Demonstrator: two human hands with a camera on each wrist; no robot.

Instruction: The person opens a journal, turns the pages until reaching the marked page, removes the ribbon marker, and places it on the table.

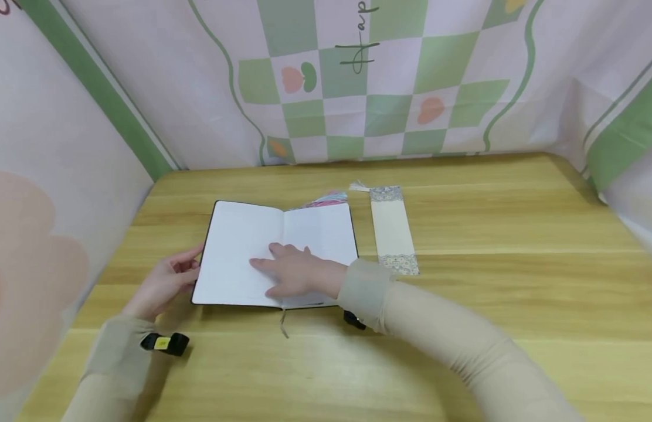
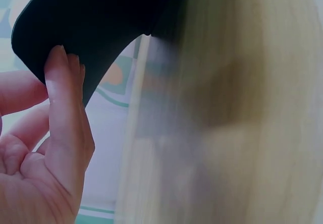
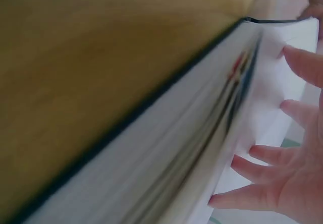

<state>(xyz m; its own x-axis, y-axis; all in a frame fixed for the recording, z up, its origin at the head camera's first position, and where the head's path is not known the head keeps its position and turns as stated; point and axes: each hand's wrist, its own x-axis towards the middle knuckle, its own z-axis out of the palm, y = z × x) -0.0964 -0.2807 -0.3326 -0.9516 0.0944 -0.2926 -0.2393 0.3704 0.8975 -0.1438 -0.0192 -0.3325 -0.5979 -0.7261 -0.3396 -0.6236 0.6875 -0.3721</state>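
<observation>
- Checkered fabric backdrop [image 1: 389,120] hangs behind the wood-grain bench [image 1: 516,293], where a black-covered notebook [image 1: 233,252] lies spread at blank-looking pages, left of centre.
- Left hand [image 1: 165,284]: fingers and thumb pinch the cover's outer left edge, which looks lifted off the bench in the left wrist view. If that pinch slackens, the cover could drop; if it pulls hard, the notebook could slide.
- Right hand [image 1: 299,272]: fingers spread wide, tips touching the paper near the gutter, holding nothing. Uneven pressure or a sideways drag there could crease a page.
- Coloured tassels [image 1: 331,200] poke past the top edge, and thin inserts [image 3: 237,77] show between the pages; tilting the notebook might let them slip out or bend.
- Ribbon marker [image 1: 284,324] trails below the spine, likely to be trapped crookedly if the covers shut carelessly.
- Lace-patterned bookmark [image 1: 391,228] lies just right, beside the right sleeve [image 1: 365,293], which could nudge it away.
</observation>
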